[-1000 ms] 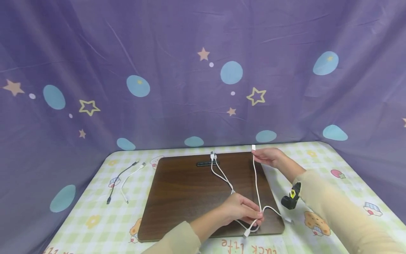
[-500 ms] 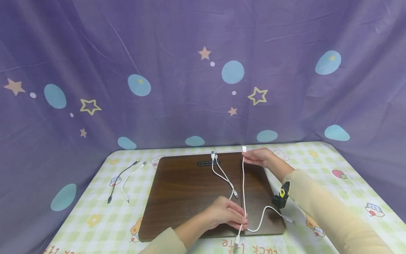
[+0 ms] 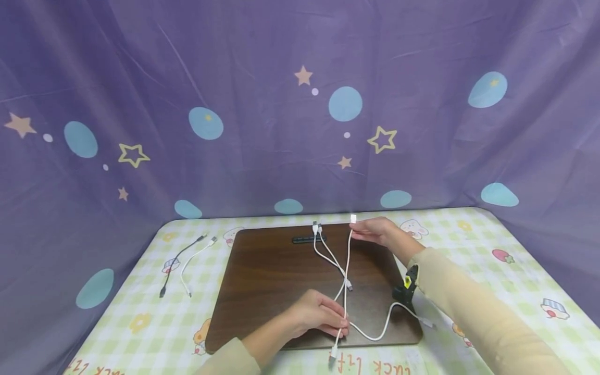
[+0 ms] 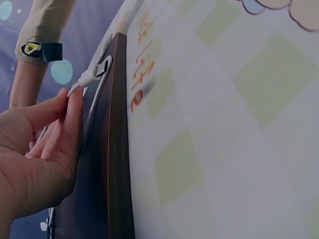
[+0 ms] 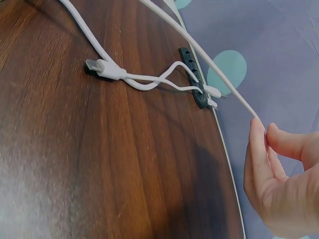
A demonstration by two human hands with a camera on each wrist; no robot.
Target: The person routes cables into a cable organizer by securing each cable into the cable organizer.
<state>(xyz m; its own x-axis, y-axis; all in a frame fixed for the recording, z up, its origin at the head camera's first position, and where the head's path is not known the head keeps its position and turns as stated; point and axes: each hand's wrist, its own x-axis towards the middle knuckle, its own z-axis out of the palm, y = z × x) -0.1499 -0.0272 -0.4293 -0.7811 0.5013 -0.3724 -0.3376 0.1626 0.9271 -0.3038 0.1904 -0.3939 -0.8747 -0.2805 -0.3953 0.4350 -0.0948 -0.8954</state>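
A white charging cable (image 3: 348,260) is stretched between my two hands above the dark wooden board (image 3: 262,281). Near the board's front edge, my left hand (image 3: 320,315) pinches it just behind its connector (image 4: 89,77). My right hand (image 3: 376,230) pinches the cable near its far end, whose white plug (image 3: 353,219) sticks up above the fingertips. Left of that hand, a black cable clip strip (image 5: 185,54) lies along the board's far edge. Two white cable ends (image 5: 213,91) sit in its slots. Their other lengths cross on the board, with one small connector (image 5: 110,69) visible.
At the left, a dark short cable (image 3: 174,263) and a white short cable (image 3: 186,265) lie on the checked tablecloth (image 3: 140,291). A white connector (image 3: 427,323) rests just off the board's right edge. The purple curtain (image 3: 262,104) stands behind the table.
Both hands have moved left across the board, carrying the stretched white cable with them. It now hangs nearer the clip strip and crosses in front of the other white cables.
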